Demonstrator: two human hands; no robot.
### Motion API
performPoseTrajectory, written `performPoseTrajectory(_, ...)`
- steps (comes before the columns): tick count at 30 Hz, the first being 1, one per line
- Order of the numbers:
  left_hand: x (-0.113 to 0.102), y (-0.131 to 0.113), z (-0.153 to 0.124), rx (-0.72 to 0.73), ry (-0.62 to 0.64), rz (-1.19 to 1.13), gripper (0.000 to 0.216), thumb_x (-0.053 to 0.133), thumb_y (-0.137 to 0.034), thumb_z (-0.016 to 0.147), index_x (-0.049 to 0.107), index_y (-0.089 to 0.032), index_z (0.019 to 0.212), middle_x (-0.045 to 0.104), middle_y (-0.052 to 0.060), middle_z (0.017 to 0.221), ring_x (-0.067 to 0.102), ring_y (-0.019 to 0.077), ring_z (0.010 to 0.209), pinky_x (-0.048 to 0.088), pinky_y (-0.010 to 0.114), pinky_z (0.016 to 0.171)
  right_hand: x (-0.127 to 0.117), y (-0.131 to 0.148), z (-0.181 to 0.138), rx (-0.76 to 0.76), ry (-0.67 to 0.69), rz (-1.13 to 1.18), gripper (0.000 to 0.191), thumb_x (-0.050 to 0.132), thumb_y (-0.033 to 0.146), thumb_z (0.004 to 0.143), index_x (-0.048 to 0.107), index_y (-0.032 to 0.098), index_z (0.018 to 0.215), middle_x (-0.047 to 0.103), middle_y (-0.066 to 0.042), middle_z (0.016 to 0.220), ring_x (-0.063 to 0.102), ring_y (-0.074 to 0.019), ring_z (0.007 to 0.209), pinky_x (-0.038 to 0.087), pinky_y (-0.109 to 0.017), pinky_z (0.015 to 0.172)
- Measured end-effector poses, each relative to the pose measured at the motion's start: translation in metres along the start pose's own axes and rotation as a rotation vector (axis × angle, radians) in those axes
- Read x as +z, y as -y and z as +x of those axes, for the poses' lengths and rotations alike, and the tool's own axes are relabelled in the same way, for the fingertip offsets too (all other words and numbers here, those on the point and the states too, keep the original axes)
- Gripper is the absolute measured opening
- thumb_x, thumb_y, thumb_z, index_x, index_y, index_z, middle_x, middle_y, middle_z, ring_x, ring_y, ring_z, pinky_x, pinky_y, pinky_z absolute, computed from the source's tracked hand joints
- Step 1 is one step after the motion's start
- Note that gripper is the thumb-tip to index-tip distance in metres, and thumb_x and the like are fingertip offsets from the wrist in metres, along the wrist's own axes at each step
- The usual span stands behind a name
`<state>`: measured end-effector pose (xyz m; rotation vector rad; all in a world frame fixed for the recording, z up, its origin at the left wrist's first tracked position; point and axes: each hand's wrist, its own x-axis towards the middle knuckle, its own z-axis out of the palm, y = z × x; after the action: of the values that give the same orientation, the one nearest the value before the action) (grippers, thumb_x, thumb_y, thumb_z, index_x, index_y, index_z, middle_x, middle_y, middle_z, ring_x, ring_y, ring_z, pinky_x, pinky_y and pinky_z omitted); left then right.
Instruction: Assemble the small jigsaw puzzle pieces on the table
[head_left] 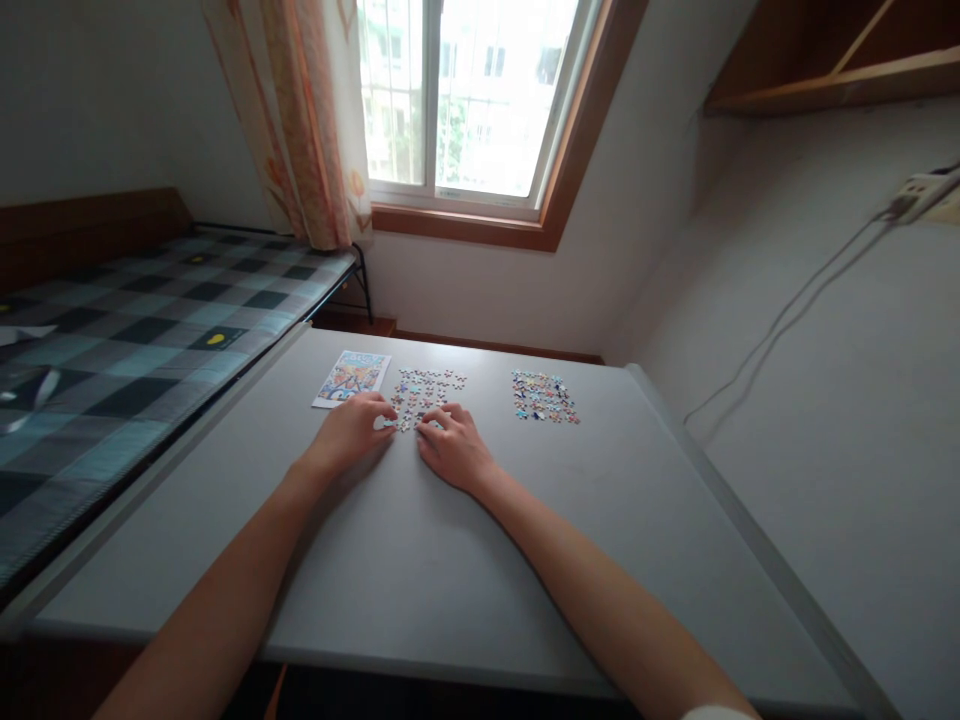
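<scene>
My left hand point(354, 425) rests at the lower left of a group of small jigsaw puzzle pieces point(409, 387), thumb and index finger pinched on a light blue puzzle piece point(384, 423). At the group's lower right, my right hand point(456, 448) lies low on the table with curled fingers. Its fingertips touch down among the nearest pieces and cover some of them; whatever they hold is too small to make out. Behind my left hand lies a colourful printed picture sheet point(352, 375). A second group of loose puzzle pieces point(541, 396) is spread farther right, apart from both hands.
The light grey table point(420, 590) has raised strips along its left and right sides. A bed with a checked mattress point(217, 290) stands at the left. Beyond the table are a curtain point(315, 130) and a window point(480, 100). A cable point(780, 320) hangs along the right wall.
</scene>
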<state>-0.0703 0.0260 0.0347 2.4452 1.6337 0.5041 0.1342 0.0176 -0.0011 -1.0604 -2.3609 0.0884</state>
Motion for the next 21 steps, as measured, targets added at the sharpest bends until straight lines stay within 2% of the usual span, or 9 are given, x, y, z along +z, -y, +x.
performPoseTrajectory(8,0.007,-0.006,0.002,0.108,-0.013,0.067,0.019,0.056,-0.030,0.080,0.070,-0.021,0.088,0.068,0.006,0.091,0.056,0.0229,0.094,0.042,0.035,0.086,0.001,-0.001,-0.002,0.025,-0.025,0.009,0.023,0.050,0.020,0.086,0.067,0.023,0.102,0.062,-0.007,0.103,0.040,-0.0244,0.109,0.037,-0.042,0.095)
performPoseTrajectory(15,0.011,-0.010,0.003,0.095,-0.076,0.065,0.023,0.052,-0.027,0.079,0.070,-0.020,0.093,0.067,0.007,0.088,0.058,0.0222,0.089,0.043,0.034,0.084,-0.003,0.000,-0.003,0.035,-0.065,0.006,0.026,0.050,0.017,0.084,0.066,0.022,0.105,0.060,-0.008,0.107,0.040,-0.0243,0.107,0.038,-0.041,0.094)
performPoseTrajectory(21,0.010,-0.012,0.002,0.098,-0.053,0.061,0.024,0.049,-0.027,0.081,0.070,-0.021,0.091,0.069,0.006,0.086,0.058,0.0230,0.090,0.042,0.034,0.084,-0.004,0.001,-0.003,0.040,-0.058,0.025,0.026,0.050,0.016,0.084,0.067,0.022,0.103,0.060,-0.008,0.107,0.040,-0.0240,0.107,0.038,-0.041,0.094)
